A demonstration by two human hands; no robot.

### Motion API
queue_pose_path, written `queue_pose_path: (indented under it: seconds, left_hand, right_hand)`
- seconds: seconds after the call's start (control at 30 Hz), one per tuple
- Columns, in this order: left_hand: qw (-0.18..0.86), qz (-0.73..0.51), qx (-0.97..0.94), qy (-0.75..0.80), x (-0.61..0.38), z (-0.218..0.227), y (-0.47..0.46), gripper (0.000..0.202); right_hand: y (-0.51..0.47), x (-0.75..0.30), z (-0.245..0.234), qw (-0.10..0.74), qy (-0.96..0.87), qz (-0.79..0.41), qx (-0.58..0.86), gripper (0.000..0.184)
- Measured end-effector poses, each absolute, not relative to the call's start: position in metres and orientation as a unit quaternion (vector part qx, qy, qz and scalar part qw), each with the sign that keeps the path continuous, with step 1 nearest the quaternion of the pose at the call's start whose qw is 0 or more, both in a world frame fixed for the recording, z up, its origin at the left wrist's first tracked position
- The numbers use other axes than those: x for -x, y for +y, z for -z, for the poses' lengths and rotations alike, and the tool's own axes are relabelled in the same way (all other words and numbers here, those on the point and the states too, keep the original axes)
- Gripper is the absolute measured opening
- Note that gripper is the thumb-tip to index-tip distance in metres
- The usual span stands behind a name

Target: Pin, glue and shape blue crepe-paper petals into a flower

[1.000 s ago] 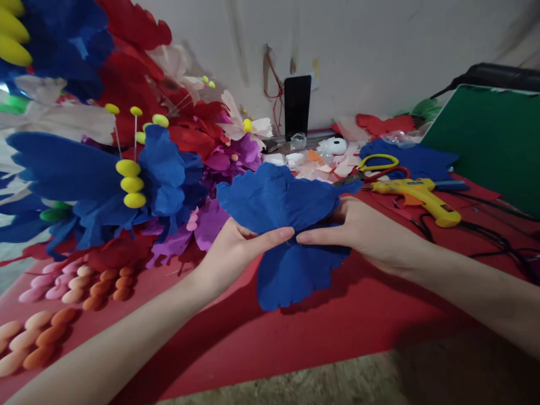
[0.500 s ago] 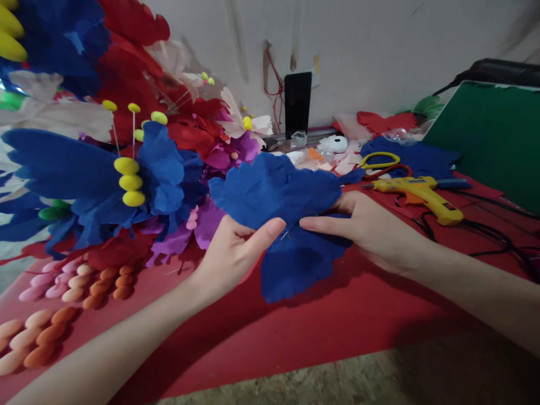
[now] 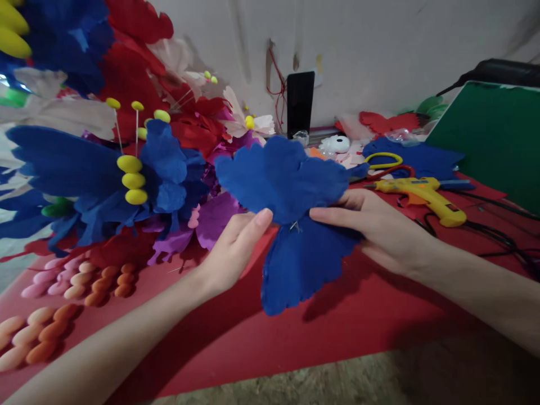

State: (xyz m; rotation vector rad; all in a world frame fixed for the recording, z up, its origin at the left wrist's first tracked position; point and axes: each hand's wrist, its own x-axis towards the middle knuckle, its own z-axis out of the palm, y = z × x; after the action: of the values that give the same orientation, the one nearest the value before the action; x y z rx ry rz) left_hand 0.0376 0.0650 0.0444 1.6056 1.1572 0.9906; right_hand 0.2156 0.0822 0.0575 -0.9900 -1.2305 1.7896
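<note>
A blue butterfly point(image 3: 282, 180) of fabric or paper, with scalloped edges, is held up above the red tabletop between my two hands. Its broad upper wings are spread, while the lower wing point(image 3: 295, 270) hangs down. Thin silvery wire ends point(image 3: 295, 226) cross at its narrow middle. At the left edge my left hand point(image 3: 236, 242) grips it, thumb up and other fingers partly hidden behind it. My right hand point(image 3: 363, 222) pinches it on the right, thumb lying just beside the wire, with the remaining fingers underneath.
A yellow glue gun point(image 3: 430, 194) and scissors point(image 3: 385, 160) lie at the right, by a green board point(image 3: 493, 135). Finished blue butterflies point(image 3: 80, 163) and other coloured ones crowd the left. Orange and pink oval beads point(image 3: 99, 287) rest front left. A black phone point(image 3: 300, 105) leans on the wall.
The butterfly has tilted, so its upper wings face me more and the lower wing shows wider. My left thumb has moved leftward, away from the wire at the middle.
</note>
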Motion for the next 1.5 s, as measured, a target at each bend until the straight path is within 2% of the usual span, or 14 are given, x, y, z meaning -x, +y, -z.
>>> queue_pose_path:
  seconds: [0.13, 0.33, 0.43, 0.6, 0.87, 1.07, 1.23, 1.37, 1.5]
  left_hand:
    - [0.56, -0.407, -0.594, 0.409, -0.039, -0.052, 0.064, 0.05]
    - [0.579, -0.444, -0.544, 0.413, -0.04, -0.057, 0.066, 0.046]
    - [0.561, -0.456, -0.566, 0.396, -0.039, -0.052, 0.067, 0.037]
    - [0.509, -0.464, -0.589, 0.424, -0.039, -0.051, 0.065, 0.019]
    - [0.424, -0.451, -0.635, 0.462, -0.042, -0.058, 0.063, 0.012]
    - [0.403, -0.465, -0.623, 0.483, -0.042, -0.057, 0.063, 0.008]
    - [0.388, -0.449, -0.643, 0.484, -0.042, -0.057, 0.063, 0.008]
    - [0.413, -0.397, -0.669, 0.472, -0.041, -0.055, 0.066, 0.021]
    - [0.378, -0.382, -0.697, 0.475, -0.04, -0.052, 0.067, 0.013]
  right_hand:
    - [0.089, -0.219, -0.061, 0.415, -0.415, -0.711, 0.388, 0.014]
    - [0.096, -0.225, -0.069, 0.448, -0.352, -0.716, 0.404, 0.011]
    - [0.101, -0.228, -0.07, 0.451, -0.346, -0.711, 0.414, 0.012]
    - [0.108, -0.233, -0.065, 0.478, -0.358, -0.667, 0.446, 0.029]
    - [0.11, -0.235, -0.062, 0.484, -0.343, -0.65, 0.475, 0.038]
    - [0.11, -0.236, -0.06, 0.48, -0.355, -0.647, 0.474, 0.049]
    - [0.11, -0.237, -0.058, 0.466, -0.372, -0.659, 0.459, 0.04]
    - [0.109, -0.237, -0.058, 0.441, -0.402, -0.679, 0.428, 0.028]
    - [0.108, -0.237, -0.058, 0.418, -0.431, -0.691, 0.402, 0.02]
